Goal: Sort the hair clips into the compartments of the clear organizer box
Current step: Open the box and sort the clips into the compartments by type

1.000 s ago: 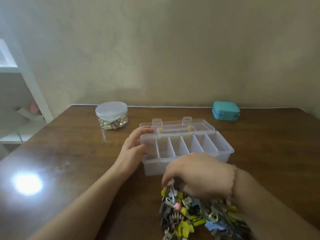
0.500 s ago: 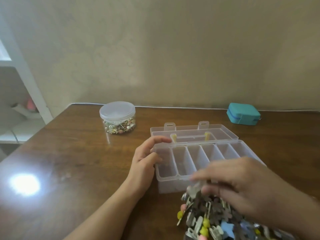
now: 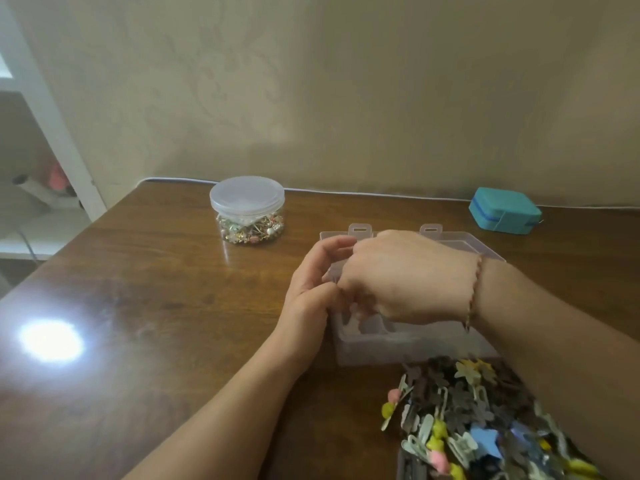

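Observation:
The clear organizer box (image 3: 398, 346) stands open on the brown table, its lid (image 3: 462, 241) lying flat behind it. My left hand (image 3: 308, 289) grips the box's left end, fingers curled over the rim. My right hand (image 3: 405, 275) hovers over the leftmost compartments with its fingers pointing down into the box; the back of the hand hides the fingertips and whatever they hold. A heap of hair clips (image 3: 467, 420) in yellow, pink, blue, white and dark colours lies in front of the box, under my right forearm.
A round clear jar (image 3: 247, 209) with a lid, holding small trinkets, stands at the back left. A teal case (image 3: 504, 210) sits near the wall at the back right. A white shelf unit (image 3: 52, 133) stands left of the table.
My right hand has left the clip heap and moved up and left over the box's left compartments. My left hand stays on the box's left end.

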Tool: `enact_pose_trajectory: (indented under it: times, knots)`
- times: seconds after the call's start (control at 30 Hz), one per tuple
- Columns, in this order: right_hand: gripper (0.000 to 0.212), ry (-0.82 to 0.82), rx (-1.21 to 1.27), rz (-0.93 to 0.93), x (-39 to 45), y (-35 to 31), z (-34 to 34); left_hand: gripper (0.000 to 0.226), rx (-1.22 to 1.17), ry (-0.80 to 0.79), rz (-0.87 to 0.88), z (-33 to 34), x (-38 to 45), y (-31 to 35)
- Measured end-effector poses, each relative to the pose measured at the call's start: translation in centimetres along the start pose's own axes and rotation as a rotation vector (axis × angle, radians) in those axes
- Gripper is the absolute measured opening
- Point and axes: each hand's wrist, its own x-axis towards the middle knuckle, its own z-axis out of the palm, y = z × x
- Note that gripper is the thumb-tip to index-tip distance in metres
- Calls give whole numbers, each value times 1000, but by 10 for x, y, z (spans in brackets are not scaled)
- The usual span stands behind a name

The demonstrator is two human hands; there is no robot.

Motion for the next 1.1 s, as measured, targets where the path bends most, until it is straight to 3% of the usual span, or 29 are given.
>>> enact_pose_trajectory:
  times: [0.2, 0.23, 0.3, 0.4, 0.47, 0.53, 0.7, 0.8, 0.9, 1.0, 1.1]
  knots:
    - [8, 455, 313, 128, -41, 6, 18, 71, 52, 31, 2, 1, -3, 2]
    - [9, 452, 369, 118, -57, 3, 20, 72, 64, 47, 3, 2, -4, 2]
    - [17, 271, 394, 78, -77, -8, 27, 75, 86, 103, -21, 1, -4, -1]
    - [32, 61, 217, -1, -79, -21, 45, 57, 122, 198, -84, 2, 0, -6]
    - [36, 44, 104, -11, -74, -25, 56, 45, 109, 244, -151, 2, 4, -7]
    - [35, 54, 70, -3, -70, -28, 67, 48, 77, 284, -206, 2, 6, -10]
    - [23, 271, 90, -28, -72, -29, 74, 42, 115, 343, -244, 1, 7, -10]
    - [24, 532, 548, -30, -77, -28, 61, 22, 74, 330, -255, 2, 6, -11]
    - [18, 700, 864, 143, -61, -24, 41, 24, 130, 336, -232, 0, 6, -10]
    - [14, 682, 766, 349, -35, -19, 45, 26, 137, 339, -234, 1, 6, -7]
    - [15, 631, 589, 406, -22, -21, 56, 24, 114, 321, -266, 2, 6, -6]
